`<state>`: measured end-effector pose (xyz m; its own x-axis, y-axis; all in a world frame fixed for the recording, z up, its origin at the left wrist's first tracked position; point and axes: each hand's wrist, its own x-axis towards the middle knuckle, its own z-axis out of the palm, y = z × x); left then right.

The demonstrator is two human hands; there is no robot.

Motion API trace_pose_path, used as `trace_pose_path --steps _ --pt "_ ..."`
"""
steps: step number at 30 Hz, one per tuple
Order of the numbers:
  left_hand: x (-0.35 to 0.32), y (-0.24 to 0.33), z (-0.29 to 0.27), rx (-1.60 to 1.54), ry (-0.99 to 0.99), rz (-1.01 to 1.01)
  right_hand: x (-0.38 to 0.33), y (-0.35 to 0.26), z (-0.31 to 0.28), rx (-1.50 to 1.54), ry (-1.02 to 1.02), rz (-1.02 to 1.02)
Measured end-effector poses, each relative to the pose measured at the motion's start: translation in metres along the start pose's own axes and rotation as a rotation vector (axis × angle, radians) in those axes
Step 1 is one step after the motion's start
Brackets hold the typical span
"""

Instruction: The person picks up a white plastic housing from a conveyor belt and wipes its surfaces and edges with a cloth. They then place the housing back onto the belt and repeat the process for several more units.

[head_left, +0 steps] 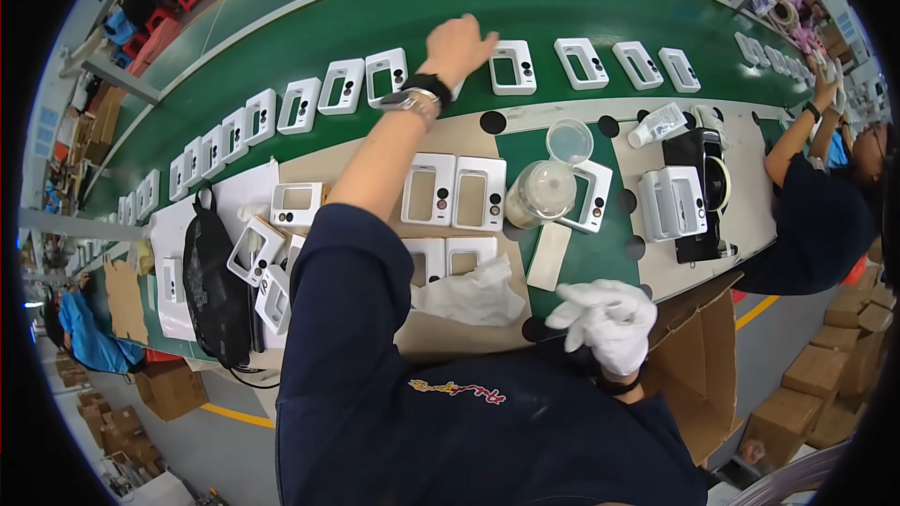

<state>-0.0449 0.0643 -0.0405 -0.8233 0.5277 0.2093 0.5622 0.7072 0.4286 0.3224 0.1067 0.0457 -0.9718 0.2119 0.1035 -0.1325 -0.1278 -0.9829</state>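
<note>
My bare left hand (459, 47) reaches over the far green surface, a watch and a dark band on its wrist. Its thumb sticks out to the right, while the other fingers bend down out of sight. Under it, mostly covered, shows the edge of a white housing (458, 89); I cannot tell whether the hand grips it. Just to the right stands another white frame-like housing (498, 86) with round black spots. Close to my body, my right hand (609, 323) in a white glove hovers with loosely bent, parted fingers and nothing in it.
More white housings (414, 215) lie in front of me. Beside them are a white cloth (478, 295), a clear round container (546, 189), a pale flat block (549, 258) and a white tube (658, 125). A black bag (214, 272) lies left; a cardboard box (698, 365) stands right.
</note>
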Motion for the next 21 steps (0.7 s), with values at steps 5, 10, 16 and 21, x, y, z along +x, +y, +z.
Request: trace_pose_path --steps 5,10,16,21 --pt "-0.026 -0.057 -0.011 0.537 0.475 0.239 -0.006 0.007 -0.014 0.144 0.173 0.173" --pt "-0.056 -0.046 -0.044 -0.226 0.29 0.093 -0.004 0.0 0.012 -0.098 0.119 -0.092" --pt "-0.204 0.061 -0.134 -0.986 -0.129 0.079 0.049 -0.025 0.048 -0.682 0.255 -0.666" --pt "-0.287 0.088 -0.147 -1.196 0.198 0.112 0.055 0.005 0.085 -0.892 0.009 -0.686"
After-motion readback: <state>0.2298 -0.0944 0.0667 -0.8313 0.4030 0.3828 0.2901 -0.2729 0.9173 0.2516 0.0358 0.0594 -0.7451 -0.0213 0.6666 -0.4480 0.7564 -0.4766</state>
